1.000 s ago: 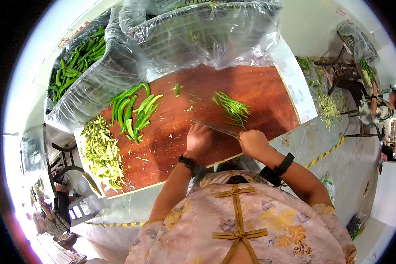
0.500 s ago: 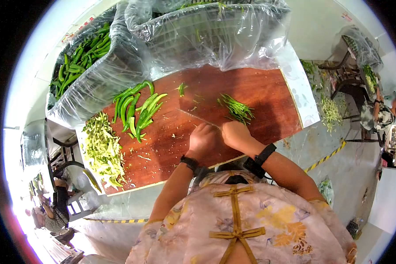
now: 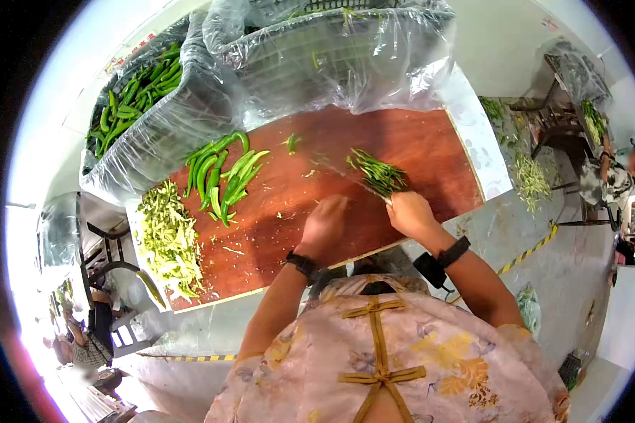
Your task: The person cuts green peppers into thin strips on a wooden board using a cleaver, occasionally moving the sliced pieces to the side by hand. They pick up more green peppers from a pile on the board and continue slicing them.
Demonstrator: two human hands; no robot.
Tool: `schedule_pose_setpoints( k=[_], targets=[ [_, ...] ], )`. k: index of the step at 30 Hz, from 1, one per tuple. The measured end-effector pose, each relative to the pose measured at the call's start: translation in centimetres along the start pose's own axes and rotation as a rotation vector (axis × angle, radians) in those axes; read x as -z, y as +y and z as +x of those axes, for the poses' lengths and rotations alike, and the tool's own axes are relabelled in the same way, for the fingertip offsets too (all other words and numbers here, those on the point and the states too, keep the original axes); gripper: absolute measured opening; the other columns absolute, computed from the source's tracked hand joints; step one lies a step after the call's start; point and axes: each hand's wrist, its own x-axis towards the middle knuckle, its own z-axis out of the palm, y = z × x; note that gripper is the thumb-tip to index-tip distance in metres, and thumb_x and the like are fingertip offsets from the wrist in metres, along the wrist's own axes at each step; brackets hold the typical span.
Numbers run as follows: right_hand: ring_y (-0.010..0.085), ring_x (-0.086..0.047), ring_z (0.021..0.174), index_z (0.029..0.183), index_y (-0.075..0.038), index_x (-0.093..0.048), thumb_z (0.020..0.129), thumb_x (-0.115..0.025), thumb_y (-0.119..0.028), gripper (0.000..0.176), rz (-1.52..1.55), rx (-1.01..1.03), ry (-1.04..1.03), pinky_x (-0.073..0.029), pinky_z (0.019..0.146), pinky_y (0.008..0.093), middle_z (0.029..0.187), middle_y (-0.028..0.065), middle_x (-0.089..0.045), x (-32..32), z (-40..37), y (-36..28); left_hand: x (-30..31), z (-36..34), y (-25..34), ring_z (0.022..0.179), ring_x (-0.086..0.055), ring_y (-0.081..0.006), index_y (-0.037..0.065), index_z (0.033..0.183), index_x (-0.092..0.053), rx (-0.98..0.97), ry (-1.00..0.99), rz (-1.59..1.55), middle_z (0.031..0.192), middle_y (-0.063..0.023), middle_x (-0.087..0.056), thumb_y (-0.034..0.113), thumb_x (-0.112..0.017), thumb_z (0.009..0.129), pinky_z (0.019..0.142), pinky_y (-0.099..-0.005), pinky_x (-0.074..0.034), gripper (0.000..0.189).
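My right hand (image 3: 410,213) is closed on the handle end of a knife (image 3: 363,185), whose thin blade is blurred and points up and left. Just beyond that hand lies a bundle of thin green strips (image 3: 379,172). My left hand (image 3: 325,223) is over the red-brown board, smeared by motion; whether its fingers hold anything does not show. Whole and split green peppers (image 3: 222,173) lie on the board left of centre. A heap of pale green pieces (image 3: 168,240) covers the board's left end.
A plastic-lined crate (image 3: 141,151) of green peppers stands at the back left, beside a larger plastic-lined crate (image 3: 331,60). A person (image 3: 614,173) is at the far right, another (image 3: 85,342) at the lower left. Scraps (image 3: 533,182) lie on the floor.
My right hand has moved right with the knife, away from my left hand, and is now beside the green strips. My left hand stays about where it was, more blurred.
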Motion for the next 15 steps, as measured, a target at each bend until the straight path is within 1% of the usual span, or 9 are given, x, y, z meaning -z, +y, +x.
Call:
schedule_pose_setpoints(
  k=[2, 3, 5, 7, 8, 10, 12, 14, 15],
  targets=[
    [0.0398, -0.058, 0.066, 0.070, 0.000, -0.060, 0.076, -0.057, -0.018, 0.019, -0.012, 0.006, -0.018, -0.047, 0.060, 0.0481, 0.067, 0.0217, -0.058, 0.2, -1.7, 0.5, 0.9, 0.1, 0.4, 0.092, -0.053, -0.0282, 0.006, 0.105, -0.060, -0.043, -0.001, 0.141, 0.103, -0.0088, -0.056, 0.001, -0.056, 0.069, 0.081, -0.0396, -0.045, 0.036],
    [0.0396, -0.058, 0.066, 0.070, 0.000, -0.059, 0.076, -0.057, -0.018, 0.019, -0.027, 0.018, -0.036, -0.047, 0.060, 0.0480, 0.067, 0.0212, -0.058, 0.2, -2.6, 1.0, 1.7, 0.2, 0.9, 0.092, -0.053, -0.0282, 0.006, 0.105, -0.060, -0.047, -0.002, 0.140, 0.103, -0.0088, -0.056, 0.001, -0.056, 0.069, 0.081, -0.0396, -0.045, 0.036],
    [0.0393, -0.058, 0.066, 0.069, -0.001, -0.058, 0.076, -0.057, -0.019, 0.019, -0.021, 0.015, -0.009, -0.046, 0.059, 0.0483, 0.066, 0.0208, -0.058, -0.2, -4.1, 2.6, 2.9, 0.4, 1.6, 0.089, -0.052, -0.0280, 0.007, 0.105, -0.061, 0.051, -0.093, 0.182, 0.099, -0.0082, -0.057, 0.002, -0.056, 0.070, 0.080, -0.0410, -0.043, 0.035],
    [0.0376, -0.059, 0.063, 0.062, -0.003, -0.060, 0.070, -0.054, -0.013, 0.013, -0.035, 0.030, 0.043, -0.048, 0.058, 0.0463, 0.064, 0.0193, -0.059, 0.0, -5.0, 3.6, 2.4, 0.3, 1.2, 0.088, -0.053, -0.0276, 0.008, 0.104, -0.061, 0.078, -0.069, 0.177, 0.097, -0.0080, -0.057, 0.003, -0.056, 0.070, 0.077, -0.0404, -0.043, 0.035],
    [0.0376, -0.059, 0.063, 0.062, -0.003, -0.060, 0.070, -0.054, -0.013, 0.013, -0.033, 0.027, 0.044, -0.048, 0.058, 0.0463, 0.064, 0.0193, -0.059, -0.2, -5.0, 4.2, 2.0, 0.2, 1.0, 0.087, -0.053, -0.0272, 0.008, 0.103, -0.062, 0.111, -0.046, 0.173, 0.095, -0.0078, -0.057, 0.003, -0.056, 0.070, 0.075, -0.0399, -0.043, 0.034],
    [0.0386, -0.058, 0.065, 0.069, -0.002, -0.058, 0.076, -0.055, -0.018, 0.017, -0.079, 0.019, 0.114, -0.046, 0.058, 0.0489, 0.065, 0.0204, -0.058, -0.5, -4.6, 5.1, 1.0, 0.1, 0.2, 0.086, -0.053, -0.0268, 0.009, 0.104, -0.061, 0.090, -0.041, 0.137, 0.096, -0.0080, -0.058, 0.004, -0.056, 0.070, 0.075, -0.0399, -0.043, 0.034],
    [0.0385, -0.058, 0.064, 0.069, -0.002, -0.058, 0.076, -0.055, -0.018, 0.017, -0.062, -0.018, 0.126, -0.046, 0.058, 0.0489, 0.065, 0.0203, -0.058, -0.2, -3.6, 5.0, 0.2, 0.1, -0.3, 0.086, -0.053, -0.0264, 0.009, 0.104, -0.061, 0.066, -0.040, 0.100, 0.096, -0.0082, -0.058, 0.005, -0.057, 0.070, 0.075, -0.0400, -0.043, 0.034],
    [0.0385, -0.058, 0.063, 0.069, -0.002, -0.058, 0.076, -0.056, -0.018, 0.017, -0.035, -0.051, 0.103, -0.046, 0.058, 0.0487, 0.065, 0.0204, -0.058, 0.0, -2.7, 4.1, -0.4, 0.7, -0.2, 0.085, -0.054, -0.0267, 0.009, 0.103, -0.061, 0.036, -0.132, 0.141, 0.098, -0.0082, -0.059, 0.006, -0.057, 0.070, 0.075, -0.0400, -0.044, 0.033],
    [0.0385, -0.058, 0.063, 0.069, -0.002, -0.058, 0.076, -0.056, -0.018, 0.017, -0.032, -0.058, 0.104, -0.046, 0.058, 0.0487, 0.065, 0.0204, -0.058, 0.0, -2.7, 3.5, -0.2, 1.2, 0.3, 0.085, -0.054, -0.0267, 0.009, 0.103, -0.061, 0.031, -0.137, 0.139, 0.098, -0.0082, -0.059, 0.006, -0.057, 0.070, 0.075, -0.0400, -0.044, 0.033]
  ],
)
